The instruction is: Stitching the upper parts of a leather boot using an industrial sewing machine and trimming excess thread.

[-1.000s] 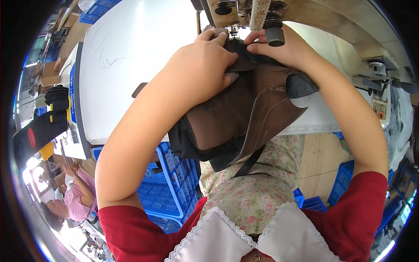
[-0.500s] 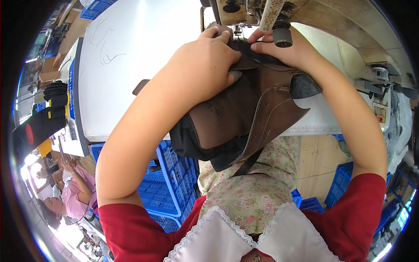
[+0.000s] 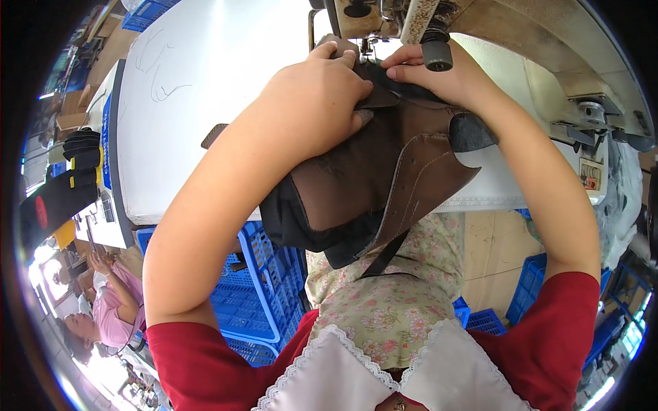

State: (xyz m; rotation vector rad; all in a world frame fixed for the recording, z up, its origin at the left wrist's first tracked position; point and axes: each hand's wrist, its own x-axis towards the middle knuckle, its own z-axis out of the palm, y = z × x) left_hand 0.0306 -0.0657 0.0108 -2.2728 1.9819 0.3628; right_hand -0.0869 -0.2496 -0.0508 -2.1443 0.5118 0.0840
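A sewn piece of brown leather with black lining [image 3: 346, 195] lies under the sewing machine [image 3: 370, 24], its lower part hanging over the table's front edge. My left hand [image 3: 319, 99] presses down on the leather left of the presser foot [image 3: 369, 46], its fingers bent and their tips on a brown flap. Right of the foot, my right hand [image 3: 435, 72] holds the piece's black edge between thumb and fingers. A stitched brown panel [image 3: 428, 181] and a dark rounded tab [image 3: 473, 131] stick out at the right. The needle's tip is too small to make out.
The white tabletop [image 3: 185, 89] bears drawn lines. Blue plastic crates [image 3: 264, 288] stand below it at the left, and another blue crate [image 3: 528, 288] is at the right. Far left, a person in pink [image 3: 116, 301] sits beside another work table.
The whole view has shifted slightly to the left. Both hands keep their places on the leather piece, which shows no clear movement under the machine.
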